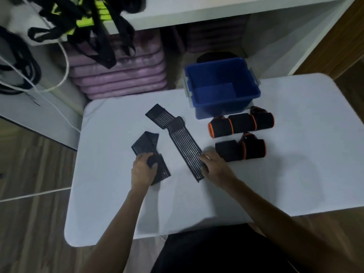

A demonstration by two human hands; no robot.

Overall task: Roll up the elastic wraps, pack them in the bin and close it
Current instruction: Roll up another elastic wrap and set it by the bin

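Two black ribbed elastic wraps lie on the white table (pixel 122 203). The long wrap (pixel 177 136) stretches diagonally from the table's middle toward me. My right hand (pixel 214 166) rests on its near end, fingers curled onto the edge. The shorter folded wrap (pixel 146 143) lies to the left, and my left hand (pixel 142 171) grips its near part, which looks partly rolled. The open blue bin (pixel 222 85) stands at the far side of the table with nothing visible inside. Its lid is not in view.
Several black rolled bands with orange trim (pixel 241 123) lie in front of the bin, with more (pixel 242 149) by my right hand. Behind the table stand white shelves, stacked purple mats (pixel 122 75), and hanging black and neon straps (pixel 82 22).
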